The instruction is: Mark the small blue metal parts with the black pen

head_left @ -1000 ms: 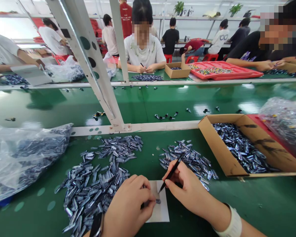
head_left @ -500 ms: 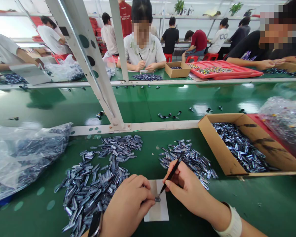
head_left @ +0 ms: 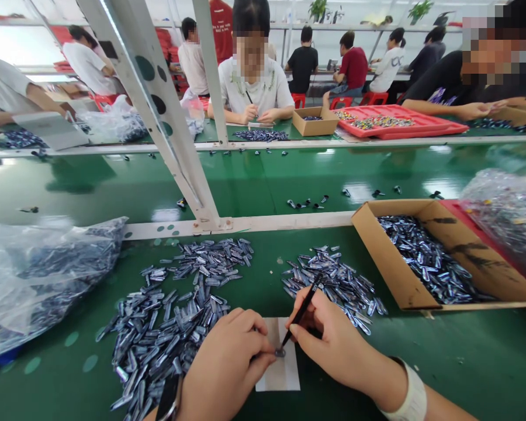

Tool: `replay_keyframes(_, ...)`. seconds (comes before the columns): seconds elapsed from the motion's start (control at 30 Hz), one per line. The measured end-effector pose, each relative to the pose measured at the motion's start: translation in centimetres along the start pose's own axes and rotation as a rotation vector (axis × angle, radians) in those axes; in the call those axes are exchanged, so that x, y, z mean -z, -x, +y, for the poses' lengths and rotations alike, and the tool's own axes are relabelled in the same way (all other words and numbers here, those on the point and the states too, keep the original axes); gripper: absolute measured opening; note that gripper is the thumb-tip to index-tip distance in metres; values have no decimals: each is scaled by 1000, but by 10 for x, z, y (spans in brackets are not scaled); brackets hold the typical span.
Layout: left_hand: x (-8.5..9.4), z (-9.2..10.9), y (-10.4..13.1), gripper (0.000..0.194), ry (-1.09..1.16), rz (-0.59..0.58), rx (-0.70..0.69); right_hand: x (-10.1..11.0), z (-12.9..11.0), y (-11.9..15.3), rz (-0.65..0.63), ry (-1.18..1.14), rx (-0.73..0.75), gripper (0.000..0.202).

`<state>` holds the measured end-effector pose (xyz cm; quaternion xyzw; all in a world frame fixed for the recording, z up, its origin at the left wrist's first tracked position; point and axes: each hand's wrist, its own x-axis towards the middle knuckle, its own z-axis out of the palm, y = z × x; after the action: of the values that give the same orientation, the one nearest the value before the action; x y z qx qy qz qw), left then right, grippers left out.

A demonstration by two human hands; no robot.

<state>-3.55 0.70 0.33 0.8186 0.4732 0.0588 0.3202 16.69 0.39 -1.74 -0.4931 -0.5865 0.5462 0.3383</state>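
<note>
My left hand [head_left: 234,359] pinches a small dark shiny piece [head_left: 280,352] between thumb and fingertips, low over a white card [head_left: 284,380] with a beige strip. In my right hand [head_left: 328,339] is a slim black pen-like tool [head_left: 303,310], its tip down at the piece; I cannot tell exactly what kind of tool it is. A large pile of dark, glossy, elongated pieces [head_left: 158,333] spreads left of the card. Behind my right hand lies a smaller pile of similar pieces [head_left: 333,275].
A cardboard box [head_left: 381,263] of dark pieces stands at right, by a plastic bag [head_left: 508,204]. Another filled bag [head_left: 48,280] lies at left. A white metal post [head_left: 166,117] rises before a green belt [head_left: 245,187] carrying scattered parts. Several people sit beyond.
My right hand and the black tool have shifted slightly left. Parts on the green belt have moved right. A person in dark red at the back has straightened up.
</note>
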Motion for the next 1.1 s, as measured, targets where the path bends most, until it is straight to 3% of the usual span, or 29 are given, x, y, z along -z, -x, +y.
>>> replay_keyframes(0.63,-2,-1,1,15,-24,67,-97,1,1,2,-16,114,58,17)
replay_keyframes(0.87,-2,-1,3,17,-171,38,-185,2,6,3,-27,157,76,20)
replay_keyframes(1.1,0,4,3,17,-191,28,-156,2,4,4,-6,25,121,21)
